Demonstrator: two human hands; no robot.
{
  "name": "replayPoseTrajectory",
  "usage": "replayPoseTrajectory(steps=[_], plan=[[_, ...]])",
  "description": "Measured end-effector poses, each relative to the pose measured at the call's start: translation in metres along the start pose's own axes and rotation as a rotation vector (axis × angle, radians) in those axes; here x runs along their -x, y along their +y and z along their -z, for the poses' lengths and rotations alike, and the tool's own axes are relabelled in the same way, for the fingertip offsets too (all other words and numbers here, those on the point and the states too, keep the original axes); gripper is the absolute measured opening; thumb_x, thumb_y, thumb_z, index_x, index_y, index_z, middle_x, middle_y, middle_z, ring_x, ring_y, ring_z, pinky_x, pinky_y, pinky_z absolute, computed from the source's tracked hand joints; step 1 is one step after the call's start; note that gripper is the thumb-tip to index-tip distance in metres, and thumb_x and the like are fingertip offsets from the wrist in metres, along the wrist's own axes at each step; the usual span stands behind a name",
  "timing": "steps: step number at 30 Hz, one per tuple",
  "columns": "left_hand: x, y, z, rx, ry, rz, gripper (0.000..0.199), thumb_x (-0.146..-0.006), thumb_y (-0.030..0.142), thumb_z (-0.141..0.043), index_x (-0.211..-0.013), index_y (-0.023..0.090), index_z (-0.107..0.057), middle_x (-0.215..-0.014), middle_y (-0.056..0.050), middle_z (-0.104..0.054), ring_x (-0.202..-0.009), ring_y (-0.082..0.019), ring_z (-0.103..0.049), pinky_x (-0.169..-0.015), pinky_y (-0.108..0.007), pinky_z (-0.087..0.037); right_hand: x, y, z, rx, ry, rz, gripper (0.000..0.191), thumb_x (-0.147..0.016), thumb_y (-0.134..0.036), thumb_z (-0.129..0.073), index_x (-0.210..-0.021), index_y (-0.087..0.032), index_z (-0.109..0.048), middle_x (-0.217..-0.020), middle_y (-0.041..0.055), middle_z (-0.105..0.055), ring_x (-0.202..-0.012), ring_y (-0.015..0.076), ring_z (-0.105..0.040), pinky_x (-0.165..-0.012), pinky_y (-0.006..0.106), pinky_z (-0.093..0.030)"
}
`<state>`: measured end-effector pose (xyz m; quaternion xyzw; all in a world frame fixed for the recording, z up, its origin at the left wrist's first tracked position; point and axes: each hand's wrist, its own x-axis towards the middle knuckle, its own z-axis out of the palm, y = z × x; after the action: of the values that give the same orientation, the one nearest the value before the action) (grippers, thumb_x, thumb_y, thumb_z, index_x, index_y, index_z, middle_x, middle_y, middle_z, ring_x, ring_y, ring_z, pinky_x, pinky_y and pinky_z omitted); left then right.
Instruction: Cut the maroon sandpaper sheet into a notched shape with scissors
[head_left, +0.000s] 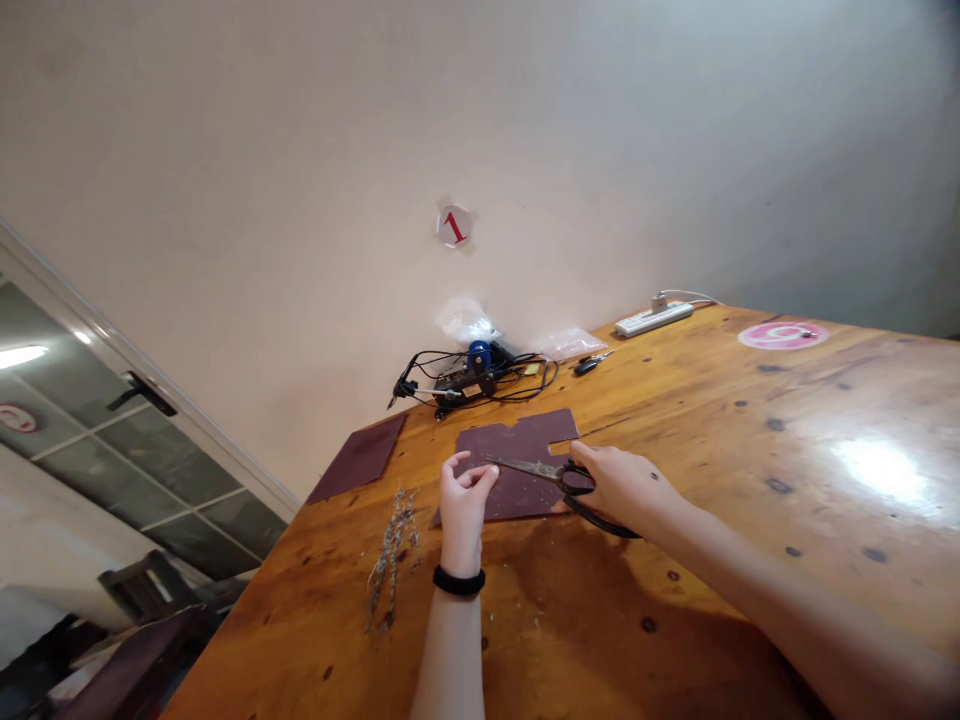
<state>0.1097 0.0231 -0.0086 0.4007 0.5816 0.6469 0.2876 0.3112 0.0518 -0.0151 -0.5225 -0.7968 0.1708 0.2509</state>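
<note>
My right hand (619, 487) holds a pair of scissors (541, 468) with black handles and dark, worn blades. The blades point left, toward the fingertips of my left hand (463, 495), which wears a black band at the wrist. Its thumb and index finger are pinched together by the scissor tips; whatever is between them is too small to make out. Beneath both hands lies a dark maroon sheet (517, 502) with a notch cut in its right side. Left of my left hand, a loose heap of thin, greyish twisted strands (391, 560) rests on the wooden table (585, 640).
A black device with cables and a blue part (478, 354) stands against the wall, beside a clear plastic bag (568, 343) and small black-handled pliers (591, 364). A power strip (654, 319) lies farther right. Another maroon sheet (361, 458) is near the table's left edge.
</note>
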Motion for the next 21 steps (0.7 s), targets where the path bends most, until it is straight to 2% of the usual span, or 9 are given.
replayPoseTrajectory(steps=[3, 6, 7, 8, 12, 15, 17, 21], plan=[[0.001, 0.002, -0.001, 0.031, -0.012, 0.015, 0.052, -0.058, 0.02, -0.08, -0.099, 0.018, -0.048, -0.068, -0.003, -0.072, -0.069, -0.017, -0.068, -0.076, -0.031, -0.047, -0.005, 0.003, -0.006, -0.352, 0.02, -0.055, 0.044, -0.065, -0.058, -0.071, -0.066, -0.024, -0.044, -0.058, -0.0018, -0.057, -0.058, 0.0209, -0.06, -0.05, 0.026, -0.039], [0.003, 0.004, -0.003, 0.055, -0.018, 0.022, 0.054, -0.058, 0.021, -0.081, -0.101, 0.018, -0.047, -0.071, -0.005, -0.073, -0.072, -0.018, -0.07, -0.078, -0.033, -0.048, -0.01, 0.007, -0.006, -0.631, 0.072, -0.136, 0.048, -0.083, -0.071, -0.035, -0.066, -0.026, -0.032, -0.05, -0.0058, -0.043, -0.043, 0.0156, -0.049, -0.043, 0.026, -0.039], [0.003, 0.005, -0.003, 0.061, -0.017, 0.023, 0.054, -0.059, 0.021, -0.081, -0.101, 0.018, -0.047, -0.072, -0.005, -0.073, -0.072, -0.019, -0.07, -0.079, -0.033, -0.048, -0.012, 0.01, -0.005, -0.643, 0.09, -0.152, 0.049, -0.085, -0.071, -0.026, -0.067, -0.026, -0.029, -0.049, -0.0067, -0.04, -0.041, 0.0147, -0.045, -0.042, 0.026, -0.038], [0.004, 0.006, -0.003, 0.065, -0.015, 0.023, 0.054, -0.059, 0.02, -0.081, -0.102, 0.018, -0.047, -0.072, -0.005, -0.073, -0.073, -0.019, -0.07, -0.079, -0.033, -0.048, -0.013, 0.012, -0.003, -0.647, 0.112, -0.158, 0.049, -0.085, -0.072, -0.025, -0.068, -0.026, -0.028, -0.049, -0.007, -0.038, -0.041, 0.0144, -0.044, -0.042, 0.026, -0.037], [0.003, 0.006, -0.003, 0.095, -0.004, 0.015, 0.053, -0.058, 0.02, -0.08, -0.1, 0.018, -0.048, -0.072, -0.004, -0.073, -0.072, -0.018, -0.07, -0.078, -0.032, -0.049, -0.013, 0.018, -0.002, -0.465, 0.209, -0.093, 0.054, -0.067, -0.074, -0.058, -0.069, -0.025, -0.035, -0.057, -0.0035, -0.05, -0.054, 0.0175, -0.05, -0.049, 0.026, -0.037], [0.001, 0.006, -0.003, 0.113, -0.001, 0.002, 0.052, -0.059, 0.021, -0.08, -0.1, 0.018, -0.048, -0.071, -0.004, -0.073, -0.071, -0.018, -0.07, -0.078, -0.032, -0.049, -0.009, 0.014, -0.007, -0.411, 0.118, -0.05, 0.049, -0.073, -0.069, -0.058, -0.076, -0.024, -0.041, -0.071, 0.0021, -0.062, -0.064, 0.0214, -0.058, -0.055, 0.028, -0.042], [0.001, 0.005, -0.002, 0.116, -0.001, -0.009, 0.052, -0.058, 0.023, -0.08, -0.1, 0.018, -0.048, -0.073, -0.004, -0.073, -0.074, -0.018, -0.07, -0.079, -0.033, -0.049, -0.005, 0.009, -0.009, -0.429, 0.06, -0.015, 0.046, -0.076, -0.065, -0.057, -0.086, -0.022, -0.044, -0.086, 0.0071, -0.066, -0.076, 0.0243, -0.063, -0.063, 0.03, -0.046], [-0.001, 0.002, -0.002, 0.103, 0.003, -0.032, 0.054, -0.057, 0.028, -0.082, -0.099, 0.019, -0.048, -0.075, -0.004, -0.073, -0.078, -0.019, -0.07, -0.081, -0.034, -0.048, -0.001, 0.006, -0.007, -0.321, 0.068, 0.02, 0.053, -0.074, -0.061, -0.064, -0.101, -0.019, -0.048, -0.106, 0.014, -0.065, -0.096, 0.0307, -0.063, -0.076, 0.035, -0.048]])
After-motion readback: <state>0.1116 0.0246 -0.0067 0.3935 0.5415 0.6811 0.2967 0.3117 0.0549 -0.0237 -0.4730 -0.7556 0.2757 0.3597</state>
